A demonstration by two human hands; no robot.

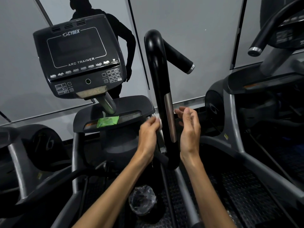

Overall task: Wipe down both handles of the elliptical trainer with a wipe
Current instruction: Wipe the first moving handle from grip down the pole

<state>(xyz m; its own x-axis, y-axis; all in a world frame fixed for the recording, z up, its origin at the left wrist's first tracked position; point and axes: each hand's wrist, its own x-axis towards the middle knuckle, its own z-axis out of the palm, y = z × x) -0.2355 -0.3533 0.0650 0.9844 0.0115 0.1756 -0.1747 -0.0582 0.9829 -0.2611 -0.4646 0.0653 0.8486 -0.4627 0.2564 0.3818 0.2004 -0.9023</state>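
"CYBEX" and "ARC TRAINER" lettering on console (pixel 79 51) beside black handle (pixel 160 89).

Grey mirrored wall panels (pixel 189 22) stand behind dim neighbouring machines (pixel 263 112) on black floor.

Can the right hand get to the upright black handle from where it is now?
Probably yes: the right hand hangs open just beside the handle, with nothing between them. The left hand holds the wipe on the other side.

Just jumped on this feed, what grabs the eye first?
A tall black handle stands dead center, with the left hand pinching a white wipe against its left side and the right hand loosely open on its right. Upper left sits the console, a green pack on the tray below.
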